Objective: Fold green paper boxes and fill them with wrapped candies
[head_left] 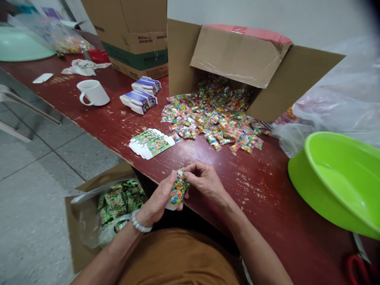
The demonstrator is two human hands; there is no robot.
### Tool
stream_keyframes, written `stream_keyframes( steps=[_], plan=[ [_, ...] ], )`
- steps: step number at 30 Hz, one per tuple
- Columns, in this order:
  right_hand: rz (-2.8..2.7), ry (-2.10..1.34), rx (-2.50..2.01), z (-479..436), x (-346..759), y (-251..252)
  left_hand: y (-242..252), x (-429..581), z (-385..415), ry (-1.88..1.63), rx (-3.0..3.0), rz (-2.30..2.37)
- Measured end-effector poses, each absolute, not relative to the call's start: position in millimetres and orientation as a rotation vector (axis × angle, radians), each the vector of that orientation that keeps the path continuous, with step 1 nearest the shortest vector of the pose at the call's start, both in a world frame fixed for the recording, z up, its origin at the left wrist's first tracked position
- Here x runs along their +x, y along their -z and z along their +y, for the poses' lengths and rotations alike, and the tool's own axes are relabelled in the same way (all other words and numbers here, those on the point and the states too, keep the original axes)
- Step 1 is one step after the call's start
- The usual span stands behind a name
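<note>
A small green printed candy box (177, 191) is held near the table's front edge. My left hand (162, 196), with a beaded bracelet on its wrist, is closed around the box's sides. At its top end, the thumb and fingers of my right hand (203, 180) pinch the white flap. Beyond my hands lies a fanned stack of flat green cartons (152, 143) on the red table. Clear packets of colourful candy (212, 122) spill from a tipped cardboard box (231, 51). Below to the left, an open carton (71, 225) holds green packed boxes (118, 202) in a plastic liner.
A white mug (94, 93) and bundles of purple-white cartons (139, 101) stand at the back left, before a tall cardboard box (133, 39). A lime-green basin (335, 186) occupies the right side. Red-handled scissors (356, 267) lie at the lower right corner.
</note>
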State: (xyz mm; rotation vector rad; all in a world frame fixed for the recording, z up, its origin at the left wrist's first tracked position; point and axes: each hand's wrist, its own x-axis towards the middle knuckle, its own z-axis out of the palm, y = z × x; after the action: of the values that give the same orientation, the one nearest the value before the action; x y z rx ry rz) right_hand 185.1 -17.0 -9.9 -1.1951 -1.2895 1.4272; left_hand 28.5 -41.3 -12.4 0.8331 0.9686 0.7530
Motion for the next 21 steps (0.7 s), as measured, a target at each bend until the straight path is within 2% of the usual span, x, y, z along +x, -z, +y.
stream_keyframes(
  steps=[4,9,17,19,21],
  plan=[
    [-1.096,-1.490,-1.187,-14.8,181.8,4.9,19.0,22.8,-37.3,-0.730,0.872,0.936],
    [-1.155,-1.482,-1.168,-16.0,181.8,7.6,23.1,16.8,-34.3,-0.719,0.922,0.892],
    [-1.511,-1.212,-1.047,-24.9,186.9,13.9,22.4,23.4,-35.7,-0.753,0.843,0.926],
    [-1.480,-1.132,-1.084,-25.4,186.3,17.1,24.2,27.3,-35.1,-0.758,0.834,0.934],
    [-1.362,-1.223,-1.144,-23.8,187.1,19.9,24.8,30.6,-33.4,-0.761,0.826,0.929]
  ],
)
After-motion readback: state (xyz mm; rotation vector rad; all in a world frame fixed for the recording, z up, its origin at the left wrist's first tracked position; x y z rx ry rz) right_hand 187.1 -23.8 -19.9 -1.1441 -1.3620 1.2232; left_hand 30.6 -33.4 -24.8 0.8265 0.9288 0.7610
